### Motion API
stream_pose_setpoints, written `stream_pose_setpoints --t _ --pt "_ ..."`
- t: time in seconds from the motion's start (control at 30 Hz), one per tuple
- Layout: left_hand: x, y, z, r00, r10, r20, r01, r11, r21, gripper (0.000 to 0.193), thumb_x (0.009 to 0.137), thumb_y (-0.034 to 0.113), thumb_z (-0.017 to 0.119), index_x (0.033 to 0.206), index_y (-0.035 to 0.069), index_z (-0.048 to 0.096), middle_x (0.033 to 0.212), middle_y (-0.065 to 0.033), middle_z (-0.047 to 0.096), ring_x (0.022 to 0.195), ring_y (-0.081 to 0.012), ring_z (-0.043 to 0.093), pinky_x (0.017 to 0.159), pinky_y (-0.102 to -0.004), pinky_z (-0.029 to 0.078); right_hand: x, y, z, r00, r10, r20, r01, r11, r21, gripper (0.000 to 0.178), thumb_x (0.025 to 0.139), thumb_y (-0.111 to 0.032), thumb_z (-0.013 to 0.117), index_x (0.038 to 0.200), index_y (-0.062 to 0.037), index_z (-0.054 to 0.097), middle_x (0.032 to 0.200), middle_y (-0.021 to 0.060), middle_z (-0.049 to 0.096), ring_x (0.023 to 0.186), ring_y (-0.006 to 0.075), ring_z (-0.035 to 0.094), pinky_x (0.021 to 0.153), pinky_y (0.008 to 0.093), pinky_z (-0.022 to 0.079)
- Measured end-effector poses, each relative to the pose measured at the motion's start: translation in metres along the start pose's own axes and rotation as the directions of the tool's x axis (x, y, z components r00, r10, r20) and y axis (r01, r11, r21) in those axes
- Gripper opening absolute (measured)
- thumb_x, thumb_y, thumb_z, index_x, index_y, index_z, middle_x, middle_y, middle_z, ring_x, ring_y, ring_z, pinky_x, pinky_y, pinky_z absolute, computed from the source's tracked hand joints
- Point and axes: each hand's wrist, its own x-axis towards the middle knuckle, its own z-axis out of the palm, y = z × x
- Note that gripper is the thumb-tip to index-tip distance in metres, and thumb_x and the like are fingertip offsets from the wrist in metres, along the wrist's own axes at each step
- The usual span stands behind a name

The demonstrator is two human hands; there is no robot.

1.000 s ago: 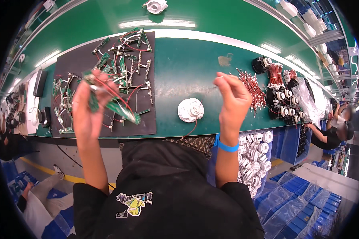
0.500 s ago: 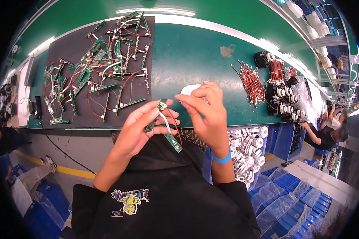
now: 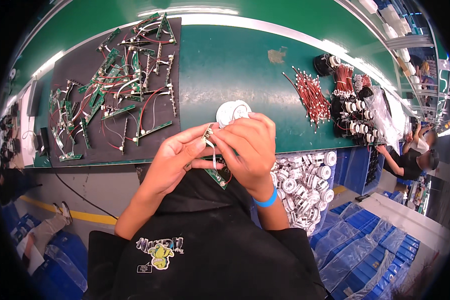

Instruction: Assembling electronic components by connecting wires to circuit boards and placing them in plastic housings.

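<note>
My left hand is closed on a small green circuit board with the board's end between thumb and fingers. A white cable loops down from it, and a second green board strip hangs below my hands. My right hand is closed, its thumb and index fingertip meeting the board beside my left fingertips. Against its curled fingers is a white round part with two disc-like faces; how the fingers grip it is partly hidden. A blue band circles my right wrist.
Several wired circuit boards lie on a black mat to the left on the green table. At right are red wires and black-and-white round parts. White round parts fill a bin below the edge. Another person works far right.
My right hand has come left and down to meet the left fingertips at the board. The white round part has turned, showing two discs. The whole view has shifted slightly.
</note>
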Motion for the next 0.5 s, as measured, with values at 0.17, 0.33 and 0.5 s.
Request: stream_pose_setpoints --t 0.17,0.33,0.5 --pt "0.0 -0.003 -0.004 0.999 -0.031 -0.015 0.031 1.0 0.003 0.046 0.098 0.02 0.049 0.135 -0.006 0.04 0.125 -0.014 0.054 0.104 -0.0221 0.061 0.083 -0.0377 0.056 -0.002 0.001 0.003 0.999 0.005 -0.047 -0.005 1.0 -0.004 0.019 0.064 -0.003 0.077 0.08 -0.0081 0.069 0.078 0.0009 0.063 0.078 0.0177 0.061 0.083 0.04 0.045" --pt "-0.002 0.001 -0.007 0.998 -0.05 -0.04 0.052 0.998 0.044 0.046 0.097 0.02 0.05 0.134 -0.006 0.041 0.123 -0.0137 0.056 0.103 -0.0214 0.062 0.081 -0.0353 0.057 0.001 0.007 0.002 0.998 -0.029 0.049 0.025 0.996 0.082 0.016 0.067 -0.006 0.074 0.08 -0.0085 0.066 0.081 0.0002 0.063 0.079 0.0186 0.061 0.083 0.0384 0.043" --pt "-0.003 0.011 -0.009 0.996 -0.08 -0.027 0.082 0.993 0.08 0.046 0.096 0.017 0.052 0.134 -0.006 0.041 0.121 -0.015 0.056 0.102 -0.0233 0.063 0.08 -0.0334 0.057 0.009 0.009 -0.004 0.989 0.013 0.149 -0.035 0.989 0.146 0.014 0.067 -0.007 0.074 0.079 -0.0088 0.067 0.083 0.0007 0.065 0.083 0.0193 0.062 0.086 0.0411 0.043"
